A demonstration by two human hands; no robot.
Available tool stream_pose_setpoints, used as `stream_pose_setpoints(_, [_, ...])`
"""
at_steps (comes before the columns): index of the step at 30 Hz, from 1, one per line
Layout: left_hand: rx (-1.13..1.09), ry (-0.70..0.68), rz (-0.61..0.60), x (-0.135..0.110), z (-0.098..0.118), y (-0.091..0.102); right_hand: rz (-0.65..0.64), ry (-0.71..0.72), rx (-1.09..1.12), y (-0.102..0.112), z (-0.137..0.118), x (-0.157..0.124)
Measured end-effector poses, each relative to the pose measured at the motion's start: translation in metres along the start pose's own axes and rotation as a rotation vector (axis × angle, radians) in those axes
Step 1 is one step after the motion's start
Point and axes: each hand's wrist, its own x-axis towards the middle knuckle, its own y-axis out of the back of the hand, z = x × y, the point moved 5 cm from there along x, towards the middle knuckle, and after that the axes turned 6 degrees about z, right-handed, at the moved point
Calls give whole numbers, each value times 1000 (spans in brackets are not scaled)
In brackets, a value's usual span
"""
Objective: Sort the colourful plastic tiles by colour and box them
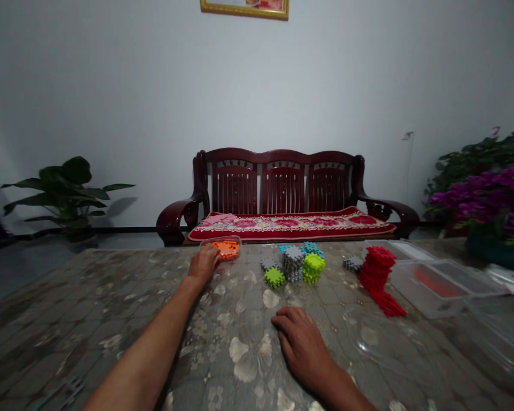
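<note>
My left hand [203, 264] reaches out to the far side of the table, its fingers closed at the left edge of a small clear plastic tub. In that tub [240, 242] lie orange plastic pieces [226, 249]. The fingertips are partly hidden. My right hand [300, 342] lies palm down on the table, holding nothing, its fingers loosely bent. Beyond it stand stacks of gear-shaped plastic pieces: a grey stack [293, 264], a yellow-green stack [313, 268] and blue pieces [312, 249]. A single green piece [274, 277] lies in front of more grey ones.
A red stack [376, 268] stands right of centre, several red pieces spilling forward. Clear plastic boxes [428, 285] and a transparent lid [381, 342] occupy the right side. Purple flowers [488, 194] stand far right. Behind the patterned table [124, 297] is a wooden bench [282, 177].
</note>
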Motion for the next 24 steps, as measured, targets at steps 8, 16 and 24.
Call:
stream_pose_setpoints(8, [37,-69,28,-6,1,7,5,-8,-9,3,-3,1])
stream_pose_setpoints(16, [-200,-220,124,-61,26,-5,-2,14,-26,2,-1,2])
stream_pose_setpoints(24, [-244,-270,-40,-111,60,-17,-23,55,-90,1,-2,3])
